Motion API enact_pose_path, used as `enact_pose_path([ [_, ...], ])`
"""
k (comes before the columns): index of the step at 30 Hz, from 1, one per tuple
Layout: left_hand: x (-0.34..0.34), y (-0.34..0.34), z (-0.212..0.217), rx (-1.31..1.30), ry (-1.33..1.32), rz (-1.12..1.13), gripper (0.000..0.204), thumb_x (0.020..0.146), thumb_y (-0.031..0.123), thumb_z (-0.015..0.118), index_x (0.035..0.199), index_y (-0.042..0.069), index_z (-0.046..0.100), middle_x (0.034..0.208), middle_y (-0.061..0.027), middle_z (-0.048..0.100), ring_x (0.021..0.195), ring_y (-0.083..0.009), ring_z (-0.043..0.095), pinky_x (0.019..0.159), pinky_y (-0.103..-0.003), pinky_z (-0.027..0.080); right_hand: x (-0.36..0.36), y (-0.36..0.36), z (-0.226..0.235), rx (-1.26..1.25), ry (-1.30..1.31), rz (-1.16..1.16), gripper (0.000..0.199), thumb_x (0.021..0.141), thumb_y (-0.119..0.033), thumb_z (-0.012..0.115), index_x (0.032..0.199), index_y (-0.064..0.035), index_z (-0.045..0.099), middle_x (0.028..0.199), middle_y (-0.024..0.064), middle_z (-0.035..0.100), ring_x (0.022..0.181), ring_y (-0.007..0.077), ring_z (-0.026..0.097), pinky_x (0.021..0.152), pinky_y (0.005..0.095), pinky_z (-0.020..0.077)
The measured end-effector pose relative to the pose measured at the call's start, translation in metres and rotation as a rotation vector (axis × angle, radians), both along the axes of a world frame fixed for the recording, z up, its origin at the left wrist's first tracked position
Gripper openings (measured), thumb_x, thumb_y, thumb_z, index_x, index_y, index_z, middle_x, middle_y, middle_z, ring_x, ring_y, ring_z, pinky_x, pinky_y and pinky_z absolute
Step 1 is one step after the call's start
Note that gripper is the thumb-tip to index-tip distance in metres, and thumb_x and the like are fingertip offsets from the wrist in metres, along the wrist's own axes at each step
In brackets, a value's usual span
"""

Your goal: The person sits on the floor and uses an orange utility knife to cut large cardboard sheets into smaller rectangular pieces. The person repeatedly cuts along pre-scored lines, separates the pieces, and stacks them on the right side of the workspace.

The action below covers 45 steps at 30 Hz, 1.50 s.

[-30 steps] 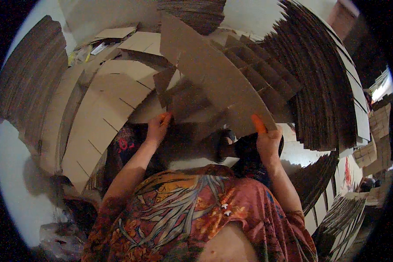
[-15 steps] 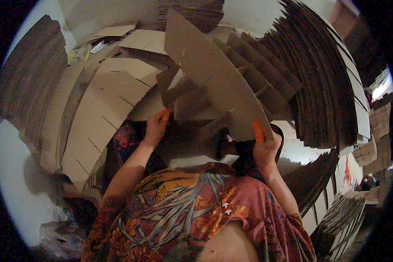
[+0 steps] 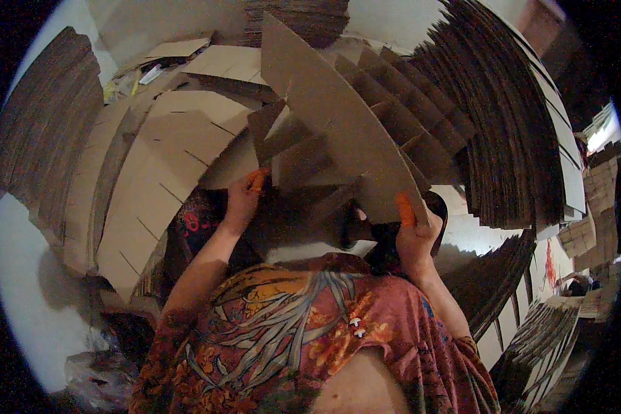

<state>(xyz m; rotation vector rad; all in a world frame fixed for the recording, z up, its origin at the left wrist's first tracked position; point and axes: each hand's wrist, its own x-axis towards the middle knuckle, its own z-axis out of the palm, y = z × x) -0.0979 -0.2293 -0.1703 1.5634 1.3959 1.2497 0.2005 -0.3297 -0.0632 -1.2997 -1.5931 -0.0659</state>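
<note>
A long brown cardboard strip [image 3: 338,103] slants from the upper middle down to my right hand [image 3: 419,238]. That hand is closed on its near end, with an orange covering on the thumb. Under and beside it stand crossed cardboard strips [image 3: 303,155], slotted together into a partly folded divider. My left hand [image 3: 245,200], also with orange on its fingers, is closed at the near left edge of these crossed strips; its fingertips are partly hidden. More divider cells [image 3: 386,96] stand behind the long strip on its right.
Slotted cardboard sheets [image 3: 165,152] lie in a pile at my left, with a tall stack [image 3: 45,117] beyond. Another large stack [image 3: 507,124] leans at my right. A further stack [image 3: 297,21] stands at the back. Clear plastic [image 3: 100,376] lies at lower left.
Both hands keep their grip and have barely moved. The long strip has shifted slightly, and more of the divider cells behind it show.
</note>
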Motion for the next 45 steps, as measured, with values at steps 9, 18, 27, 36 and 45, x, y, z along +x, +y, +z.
enact_pose_path([
  [9, -0.017, 0.050, 0.095, 0.237, -0.089, 0.018, 0.036, 0.086, 0.008, 0.052, 0.121, 0.008, 0.049, 0.099, -0.0048, 0.057, 0.080, -0.0103, 0.051, 0.067, -0.025, 0.044, 0.001, -0.010, 0.003, 0.021, 0.036, -0.043, 0.012, 0.080, -0.002, 0.059, 0.091, 0.0016, 0.062, 0.078, 0.0121, 0.065, 0.065, 0.0168, 0.062, 0.057, 0.0253, 0.0482],
  [18, 0.005, 0.149, 0.166, 0.167, -0.058, -0.231, 0.041, 0.079, 0.010, 0.063, 0.118, 0.006, 0.050, 0.101, -0.0063, 0.056, 0.083, -0.0121, 0.055, 0.067, -0.027, 0.047, -0.011, -0.010, 0.004, 0.017, 0.071, 0.007, 0.009, 0.080, -0.003, 0.059, 0.088, 0.0010, 0.063, 0.065, 0.0088, 0.060, 0.054, 0.0115, 0.054, 0.049, 0.0248, 0.0415],
  [27, -0.010, 0.181, 0.080, -0.075, -0.385, -0.228, 0.031, 0.078, 0.011, 0.064, 0.106, 0.000, 0.056, 0.087, -0.0044, 0.060, 0.074, -0.0124, 0.055, 0.063, -0.026, 0.046, -0.009, -0.006, 0.004, -0.148, 0.063, 0.173, 0.019, 0.079, 0.000, 0.057, 0.097, -0.0012, 0.060, 0.082, 0.0119, 0.065, 0.070, 0.0177, 0.063, 0.062, 0.0270, 0.0485],
  [36, 0.014, 0.074, 0.088, 0.535, -0.100, 0.180, 0.021, 0.087, 0.013, 0.053, 0.104, 0.002, 0.055, 0.098, -0.0086, 0.056, 0.079, -0.0168, 0.056, 0.070, -0.030, 0.046, 0.009, -0.001, 0.004, -0.324, 0.038, 0.079, 0.014, 0.080, -0.006, 0.058, 0.092, -0.0003, 0.062, 0.072, 0.0144, 0.064, 0.060, 0.0181, 0.061, 0.054, 0.0287, 0.0458],
  [45, 0.074, -0.056, 0.051, 0.687, 0.329, -0.214, 0.016, 0.073, 0.013, 0.066, 0.085, 0.004, 0.062, 0.077, -0.0126, 0.058, 0.068, -0.0281, 0.057, 0.059, -0.033, 0.047, -0.008, 0.003, 0.006, -0.291, 0.137, 0.082, 0.017, 0.075, -0.004, 0.063, 0.091, 0.0004, 0.062, 0.072, 0.0140, 0.064, 0.062, 0.0151, 0.061, 0.055, 0.0278, 0.0462],
])
